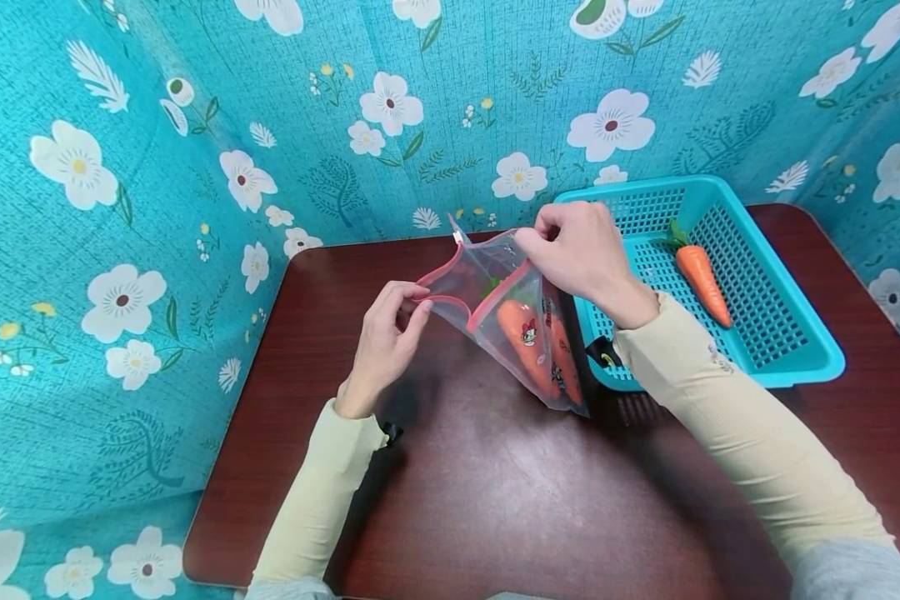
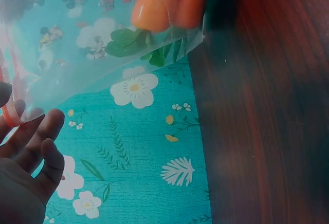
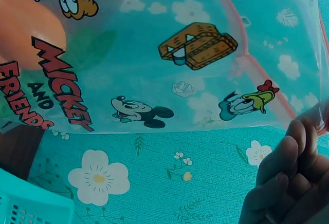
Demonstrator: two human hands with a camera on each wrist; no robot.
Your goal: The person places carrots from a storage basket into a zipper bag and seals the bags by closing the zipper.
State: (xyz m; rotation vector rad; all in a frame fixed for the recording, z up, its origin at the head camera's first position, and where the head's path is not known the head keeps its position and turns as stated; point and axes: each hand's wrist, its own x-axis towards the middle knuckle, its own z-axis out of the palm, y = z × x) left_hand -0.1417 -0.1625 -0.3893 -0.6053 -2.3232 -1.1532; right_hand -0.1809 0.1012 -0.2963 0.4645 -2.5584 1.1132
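A clear zip bag with a red-edged mouth [image 1: 495,297] hangs between the two hands, its mouth spread apart. Inside it lie carrots [image 1: 525,337] with green tops, at least two of them. My left hand [image 1: 387,337] pinches the left edge of the mouth. The right side of the mouth is gripped by my right hand [image 1: 581,250]. Cartoon prints cover the bag [image 3: 190,90] in the right wrist view, where the right hand [image 3: 293,178] holds its edge. In the left wrist view the left hand [image 2: 31,162] pinches the red rim.
A turquoise basket [image 1: 802,333] stands on the right of the dark red table [image 1: 450,500], with one carrot [image 1: 703,283] in it. Teal flowered cloth [image 1: 270,100] hangs behind the table and on its left.
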